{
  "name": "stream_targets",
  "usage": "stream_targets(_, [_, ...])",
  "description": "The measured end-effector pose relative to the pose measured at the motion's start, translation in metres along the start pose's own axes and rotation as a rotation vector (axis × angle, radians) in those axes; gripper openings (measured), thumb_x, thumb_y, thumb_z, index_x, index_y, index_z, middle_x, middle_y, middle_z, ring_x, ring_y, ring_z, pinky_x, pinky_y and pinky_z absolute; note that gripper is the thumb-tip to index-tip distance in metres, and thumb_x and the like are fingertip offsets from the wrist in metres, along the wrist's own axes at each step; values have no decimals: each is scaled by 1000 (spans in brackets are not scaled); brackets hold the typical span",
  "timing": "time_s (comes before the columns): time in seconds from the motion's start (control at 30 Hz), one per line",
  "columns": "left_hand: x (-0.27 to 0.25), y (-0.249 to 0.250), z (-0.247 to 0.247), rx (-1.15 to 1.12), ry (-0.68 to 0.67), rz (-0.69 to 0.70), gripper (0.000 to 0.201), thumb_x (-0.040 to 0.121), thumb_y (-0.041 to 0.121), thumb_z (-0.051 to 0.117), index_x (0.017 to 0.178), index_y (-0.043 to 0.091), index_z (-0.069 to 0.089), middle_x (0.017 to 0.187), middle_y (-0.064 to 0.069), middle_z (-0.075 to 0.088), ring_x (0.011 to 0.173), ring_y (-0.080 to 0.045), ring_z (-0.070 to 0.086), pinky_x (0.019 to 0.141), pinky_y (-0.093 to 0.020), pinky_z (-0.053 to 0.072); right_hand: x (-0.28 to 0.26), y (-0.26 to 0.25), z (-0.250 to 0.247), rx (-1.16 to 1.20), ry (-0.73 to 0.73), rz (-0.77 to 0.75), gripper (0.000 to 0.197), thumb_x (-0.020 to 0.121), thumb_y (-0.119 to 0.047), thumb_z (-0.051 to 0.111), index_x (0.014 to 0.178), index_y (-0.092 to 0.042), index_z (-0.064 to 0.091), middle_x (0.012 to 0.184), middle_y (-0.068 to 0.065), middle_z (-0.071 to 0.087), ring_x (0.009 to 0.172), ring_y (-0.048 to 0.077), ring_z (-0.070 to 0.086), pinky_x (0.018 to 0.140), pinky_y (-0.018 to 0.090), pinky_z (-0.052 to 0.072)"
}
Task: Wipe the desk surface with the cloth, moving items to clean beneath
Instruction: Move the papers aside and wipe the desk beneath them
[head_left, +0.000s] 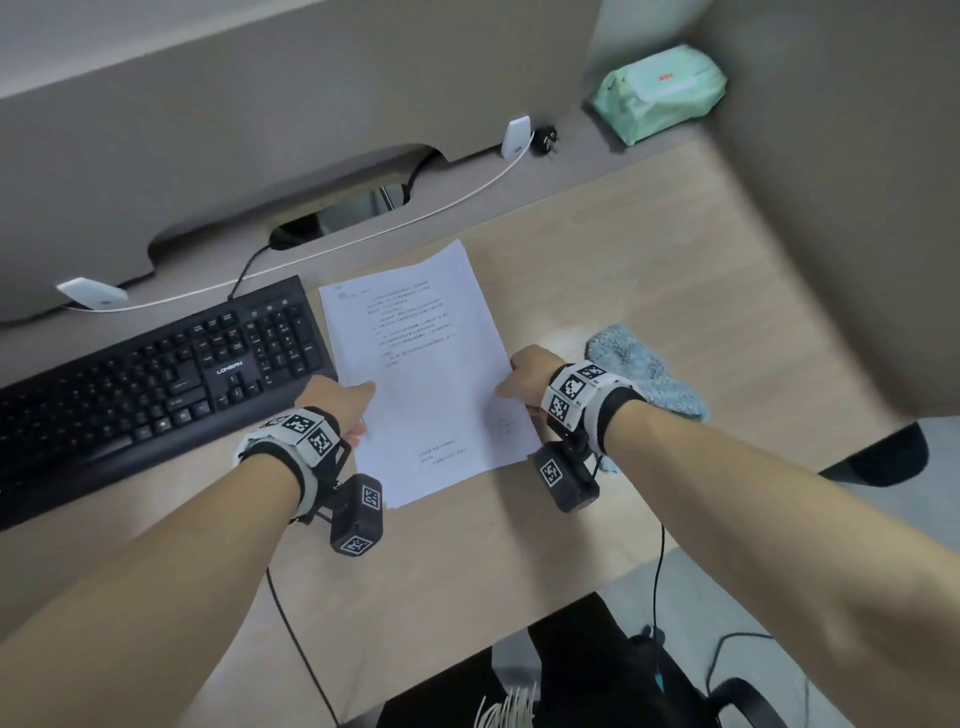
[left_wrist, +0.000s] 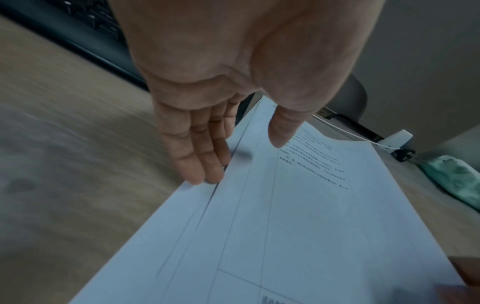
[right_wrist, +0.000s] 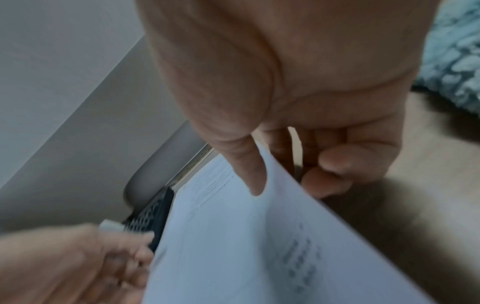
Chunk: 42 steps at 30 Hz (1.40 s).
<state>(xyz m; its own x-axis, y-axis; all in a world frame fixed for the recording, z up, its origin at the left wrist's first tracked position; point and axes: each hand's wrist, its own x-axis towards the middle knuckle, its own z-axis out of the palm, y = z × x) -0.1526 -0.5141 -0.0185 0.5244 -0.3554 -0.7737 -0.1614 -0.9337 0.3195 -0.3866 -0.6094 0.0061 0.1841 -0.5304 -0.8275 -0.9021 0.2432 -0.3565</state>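
A stack of white printed papers (head_left: 423, 374) lies mid-desk, just right of the keyboard. My left hand (head_left: 353, 410) is at the stack's left edge: its straight fingers (left_wrist: 200, 164) touch the edge of the sheets and its thumb (left_wrist: 279, 131) reaches over the top page. My right hand (head_left: 519, 389) pinches the right edge, with its thumb (right_wrist: 249, 170) on top and curled fingers (right_wrist: 335, 162) beneath, so that edge is lifted. The fluffy blue cloth (head_left: 644, 369) lies loose on the wooden desk (head_left: 623, 260), just right of my right wrist, and neither hand holds it.
A black keyboard (head_left: 156, 374) fills the left of the desk, touching the papers' left edge. On the back ledge are a green wet-wipe pack (head_left: 660, 91), a white charger (head_left: 516, 136), a black plug (head_left: 545, 139) and a long white cable (head_left: 363, 236). Partition walls stand behind and to the right.
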Motion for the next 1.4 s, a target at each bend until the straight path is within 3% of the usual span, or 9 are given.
stream_targets(0.17, [-5, 2, -5, 178, 75, 58, 41, 85, 38, 58, 94, -1, 65, 88, -17, 69, 77, -34, 67, 69, -35, 56, 2, 5, 4, -87, 107, 7, 9, 87, -11, 55, 79, -7, 54, 74, 3, 54, 72, 26, 55, 47, 22, 35])
stream_targets(0.43, [5, -4, -1, -163, -9, -45, 38, 85, 35, 64, 98, 0, 62, 87, -14, 69, 77, -27, 70, 82, -52, 57, 7, -3, 20, 155, 36, -17, 11, 89, -15, 58, 89, -3, 57, 79, 8, 58, 77, 28, 56, 57, 28, 42])
stream_targets(0.57, [0, -2, 7, -176, -54, -52, 30, 88, 30, 64, 98, 2, 60, 89, -11, 64, 73, -22, 64, 86, -48, 56, 9, 2, 20, 147, 55, -67, 11, 91, -5, 48, 88, -3, 58, 82, 6, 58, 82, 27, 54, 63, 27, 42])
stream_targets(0.77, [0, 5, -4, -269, -130, 24, 34, 70, 30, 72, 92, 6, 61, 88, -12, 66, 78, -28, 63, 81, -40, 53, -11, 14, -4, 247, 102, -250, 27, 82, 0, 63, 108, 8, 65, 106, 21, 69, 89, 25, 61, 76, 32, 46])
stream_targets(0.93, [-20, 32, -17, -460, -171, 205, 43, 78, 10, 71, 118, 5, 57, 111, -12, 68, 99, -28, 67, 90, -44, 55, -21, 25, -29, 276, 189, -284, 23, 79, 0, 67, 102, 3, 67, 104, 18, 71, 91, 26, 64, 84, 37, 52])
stream_targets(1.1, [-50, 65, -22, -568, -202, 366, 27, 84, -12, 51, 94, 8, 65, 109, -15, 70, 104, -33, 66, 92, -47, 53, -32, 27, -49, 331, 258, -326, 28, 81, 4, 66, 108, -4, 66, 104, 11, 69, 98, 26, 63, 88, 33, 49])
stream_targets(1.23, [-54, 85, -35, -551, -114, 482, 27, 67, 0, 60, 89, 12, 70, 106, -14, 73, 104, -34, 67, 96, -53, 51, -40, 18, -68, 372, 321, -348, 33, 77, -9, 71, 110, -8, 67, 107, 8, 72, 101, 26, 65, 93, 39, 51])
stream_targets(1.33, [-58, 96, -42, -484, -26, 527, 16, 61, 10, 65, 76, 16, 67, 96, -19, 70, 97, -38, 66, 92, -52, 53, -49, 8, -81, 481, 341, -374, 21, 77, -8, 70, 98, -9, 66, 92, 2, 66, 80, 15, 59, 76, 29, 47])
stream_targets(1.4, [-69, 102, -43, -387, 18, 607, 24, 74, -3, 52, 67, 19, 57, 78, -9, 63, 78, -28, 59, 75, -40, 48, -52, 2, -84, 577, 357, -433, 13, 69, -10, 65, 81, -10, 62, 81, 5, 61, 73, 17, 53, 68, 29, 43])
